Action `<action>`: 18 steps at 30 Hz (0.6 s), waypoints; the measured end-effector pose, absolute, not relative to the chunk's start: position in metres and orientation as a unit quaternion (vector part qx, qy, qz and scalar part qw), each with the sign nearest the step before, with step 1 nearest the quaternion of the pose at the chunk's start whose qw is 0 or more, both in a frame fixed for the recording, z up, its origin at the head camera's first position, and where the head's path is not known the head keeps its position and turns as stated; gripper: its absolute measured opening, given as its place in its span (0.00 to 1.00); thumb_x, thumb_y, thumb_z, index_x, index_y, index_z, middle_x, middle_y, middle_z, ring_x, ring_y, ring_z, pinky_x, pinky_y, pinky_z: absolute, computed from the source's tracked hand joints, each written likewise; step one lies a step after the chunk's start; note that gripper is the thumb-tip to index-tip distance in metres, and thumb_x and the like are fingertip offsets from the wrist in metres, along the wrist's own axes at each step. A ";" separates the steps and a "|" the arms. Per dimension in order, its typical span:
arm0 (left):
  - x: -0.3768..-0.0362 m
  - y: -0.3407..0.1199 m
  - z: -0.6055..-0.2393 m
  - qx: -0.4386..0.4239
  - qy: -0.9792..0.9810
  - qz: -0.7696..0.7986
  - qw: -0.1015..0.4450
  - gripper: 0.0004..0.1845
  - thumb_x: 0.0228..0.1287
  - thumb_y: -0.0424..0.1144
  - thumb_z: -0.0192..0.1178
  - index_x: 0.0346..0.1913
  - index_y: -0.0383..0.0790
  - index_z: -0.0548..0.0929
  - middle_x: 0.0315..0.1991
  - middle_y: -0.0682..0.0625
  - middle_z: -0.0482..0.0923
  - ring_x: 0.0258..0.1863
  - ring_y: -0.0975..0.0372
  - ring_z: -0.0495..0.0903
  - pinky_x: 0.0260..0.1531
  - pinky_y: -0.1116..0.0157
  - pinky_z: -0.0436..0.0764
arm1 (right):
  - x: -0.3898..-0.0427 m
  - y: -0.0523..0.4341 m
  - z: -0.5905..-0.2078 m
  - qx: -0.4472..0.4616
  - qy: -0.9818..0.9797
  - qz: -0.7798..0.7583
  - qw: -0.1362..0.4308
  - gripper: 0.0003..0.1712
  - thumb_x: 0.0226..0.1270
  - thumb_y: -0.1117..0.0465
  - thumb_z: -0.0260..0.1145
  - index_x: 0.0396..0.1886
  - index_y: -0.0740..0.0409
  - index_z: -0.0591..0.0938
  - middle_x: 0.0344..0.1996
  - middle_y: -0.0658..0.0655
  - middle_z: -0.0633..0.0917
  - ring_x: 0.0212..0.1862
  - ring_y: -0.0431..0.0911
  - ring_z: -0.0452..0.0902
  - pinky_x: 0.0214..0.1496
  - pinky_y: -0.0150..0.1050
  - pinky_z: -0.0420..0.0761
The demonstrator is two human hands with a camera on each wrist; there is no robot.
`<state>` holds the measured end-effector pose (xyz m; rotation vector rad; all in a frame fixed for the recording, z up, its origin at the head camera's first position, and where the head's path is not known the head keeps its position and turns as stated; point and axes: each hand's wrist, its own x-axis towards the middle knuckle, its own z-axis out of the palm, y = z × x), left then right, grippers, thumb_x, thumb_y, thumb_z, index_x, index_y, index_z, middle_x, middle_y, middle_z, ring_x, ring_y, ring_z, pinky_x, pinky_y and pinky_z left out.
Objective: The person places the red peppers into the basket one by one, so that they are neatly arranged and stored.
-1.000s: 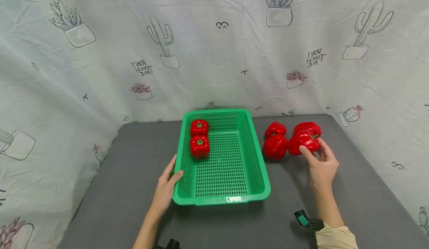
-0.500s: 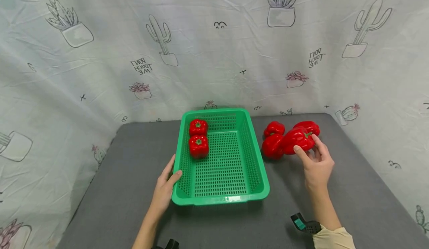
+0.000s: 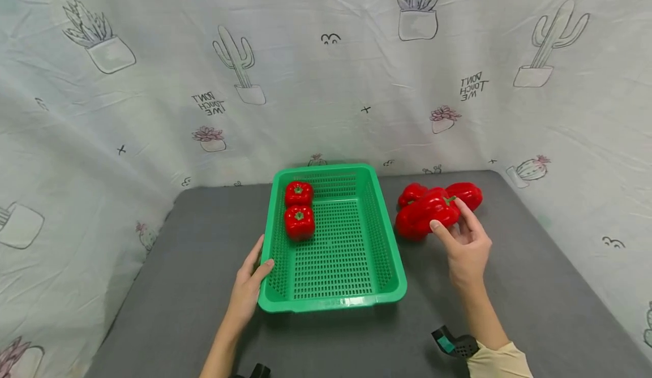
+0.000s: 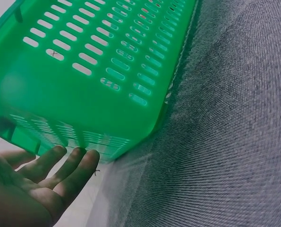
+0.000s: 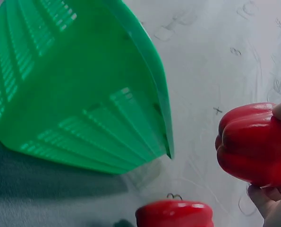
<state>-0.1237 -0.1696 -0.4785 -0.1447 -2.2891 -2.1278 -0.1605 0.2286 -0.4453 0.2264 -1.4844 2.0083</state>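
Observation:
A green perforated basket [image 3: 392,265] sits mid-table with two red bell peppers [image 3: 299,222] [image 3: 298,192] in its far left corner. My left hand [image 3: 249,287] rests against the basket's near left wall, thumb on the rim, fingers straight [image 4: 60,165]. My right hand [image 3: 460,242] grips a red pepper [image 3: 433,209] lifted just right of the basket; the same pepper [image 5: 253,144] shows in the right wrist view. Other red peppers lie behind it: one at the far right [image 3: 467,193], one behind [image 3: 410,192], one partly hidden below [image 3: 407,228].
The grey table [image 3: 535,299] is backed and flanked by a white cactus-print cloth [image 3: 326,84]. A wrist-camera strap [image 3: 450,344] shows on my right forearm. The basket wall [image 5: 83,94] fills the right wrist view's left side.
My right hand has lifted the gripped pepper and carried it left toward the basket. The left hand stays on the basket.

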 end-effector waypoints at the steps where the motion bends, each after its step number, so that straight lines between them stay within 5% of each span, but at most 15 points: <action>1: -0.124 -0.170 -0.479 -0.047 -0.731 -0.680 0.007 0.32 0.76 0.46 0.53 0.78 0.57 0.55 0.73 0.53 0.58 0.65 0.56 0.66 0.54 0.67 0.74 | -0.161 0.227 -0.445 0.088 -0.567 0.759 0.307 0.34 0.59 0.80 0.65 0.67 0.69 0.72 0.62 0.70 0.70 0.61 0.57 0.68 0.54 0.35 0.76; 18: -0.124 -0.171 -0.480 -0.067 -0.728 -0.682 0.008 0.31 0.77 0.44 0.51 0.78 0.54 0.54 0.74 0.49 0.56 0.66 0.52 0.65 0.54 0.67 0.74 | -0.164 0.178 -0.415 0.128 -0.625 0.761 0.115 0.35 0.62 0.73 0.68 0.70 0.64 0.68 0.59 0.64 0.72 0.55 0.56 0.76 0.49 0.43 0.80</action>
